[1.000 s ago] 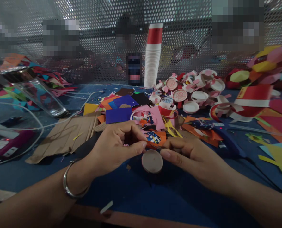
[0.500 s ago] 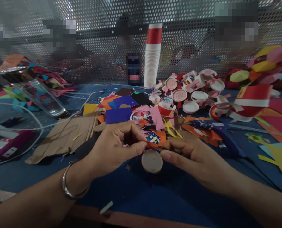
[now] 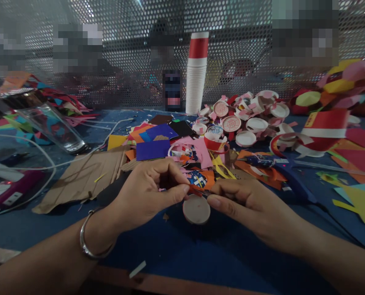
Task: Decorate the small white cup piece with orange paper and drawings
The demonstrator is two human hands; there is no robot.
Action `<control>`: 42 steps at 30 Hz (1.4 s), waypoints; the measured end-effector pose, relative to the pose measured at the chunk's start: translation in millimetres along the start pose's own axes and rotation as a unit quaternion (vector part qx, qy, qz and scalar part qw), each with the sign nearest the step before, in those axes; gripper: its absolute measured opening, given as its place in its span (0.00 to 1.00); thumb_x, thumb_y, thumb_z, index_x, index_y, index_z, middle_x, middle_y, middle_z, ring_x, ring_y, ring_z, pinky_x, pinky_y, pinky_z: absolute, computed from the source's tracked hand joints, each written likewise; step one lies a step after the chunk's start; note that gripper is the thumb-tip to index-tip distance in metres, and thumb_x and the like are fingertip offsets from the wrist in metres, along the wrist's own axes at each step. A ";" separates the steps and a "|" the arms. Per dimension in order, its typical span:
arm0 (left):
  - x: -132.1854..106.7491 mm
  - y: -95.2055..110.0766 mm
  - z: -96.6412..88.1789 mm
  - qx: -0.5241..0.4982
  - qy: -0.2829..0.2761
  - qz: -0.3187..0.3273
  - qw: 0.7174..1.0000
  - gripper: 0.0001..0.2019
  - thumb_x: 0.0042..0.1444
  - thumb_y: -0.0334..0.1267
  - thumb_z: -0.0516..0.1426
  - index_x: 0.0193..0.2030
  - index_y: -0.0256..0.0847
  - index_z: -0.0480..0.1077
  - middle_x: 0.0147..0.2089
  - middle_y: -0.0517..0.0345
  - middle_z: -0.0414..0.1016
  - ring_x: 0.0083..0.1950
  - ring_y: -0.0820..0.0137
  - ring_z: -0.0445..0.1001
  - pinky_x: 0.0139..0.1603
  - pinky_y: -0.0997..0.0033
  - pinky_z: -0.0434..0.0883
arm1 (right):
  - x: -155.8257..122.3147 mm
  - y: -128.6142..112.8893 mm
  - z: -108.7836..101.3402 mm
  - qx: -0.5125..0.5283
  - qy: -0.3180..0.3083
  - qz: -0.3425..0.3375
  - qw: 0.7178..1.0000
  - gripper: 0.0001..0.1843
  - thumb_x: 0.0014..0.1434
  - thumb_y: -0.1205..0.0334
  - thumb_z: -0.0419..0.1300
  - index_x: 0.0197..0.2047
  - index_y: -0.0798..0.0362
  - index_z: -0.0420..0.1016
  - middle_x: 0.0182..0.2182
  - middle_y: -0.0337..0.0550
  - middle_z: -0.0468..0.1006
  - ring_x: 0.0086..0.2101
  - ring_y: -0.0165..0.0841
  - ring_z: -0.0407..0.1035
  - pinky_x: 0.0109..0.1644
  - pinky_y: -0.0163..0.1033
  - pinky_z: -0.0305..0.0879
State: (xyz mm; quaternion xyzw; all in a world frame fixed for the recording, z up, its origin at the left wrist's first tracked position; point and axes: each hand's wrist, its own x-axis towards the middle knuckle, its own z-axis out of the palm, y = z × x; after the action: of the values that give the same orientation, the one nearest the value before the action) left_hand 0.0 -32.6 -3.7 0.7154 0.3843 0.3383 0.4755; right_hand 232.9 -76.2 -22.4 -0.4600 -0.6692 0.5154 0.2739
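Note:
My left hand [image 3: 154, 192], with a bangle on its wrist, is closed, thumb against fingertips, on one end of a small red strip [image 3: 196, 191]. Facing it, my right hand [image 3: 244, 200] is closed in a pinch at the strip's other side. Something thin and dark shows at its fingertips, too small to name. Just below the fingertips is a round whitish cup base [image 3: 196, 209] with a reddish edge, close to my right thumb. Behind the strip lies orange paper [image 3: 209, 180] with cut-up scraps on it.
A tall stack of paper cups [image 3: 196, 78] stands at the back, beside a heap of cut cup bases [image 3: 231, 123]. A blue glue gun [image 3: 296, 180] lies right, cardboard [image 3: 81, 178] left, near a tilted glass bottle [image 3: 56, 127] and a purple power strip [image 3: 15, 186] with white cable.
The red strip between my fingertips shows a little more than before. Both hands and the cup base stay almost in place; the view has shifted slightly.

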 end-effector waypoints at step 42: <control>-0.4 -2.8 -0.5 0.002 0.002 0.031 1.000 0.05 0.56 0.33 0.66 0.32 0.39 0.74 0.31 0.59 0.78 0.31 0.73 0.77 0.31 0.75 0.72 | 2.7 3.9 -0.8 0.023 -0.010 -0.006 1.000 0.27 0.67 0.34 0.57 0.31 0.51 0.69 0.25 0.33 0.60 0.26 0.28 0.53 0.28 0.37 0.47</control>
State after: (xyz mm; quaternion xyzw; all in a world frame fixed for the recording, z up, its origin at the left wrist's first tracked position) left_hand -1.2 -32.1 -6.2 0.7270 0.3638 0.3534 0.4628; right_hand 233.6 -73.2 -26.0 -0.4446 -0.6626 0.5332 0.2810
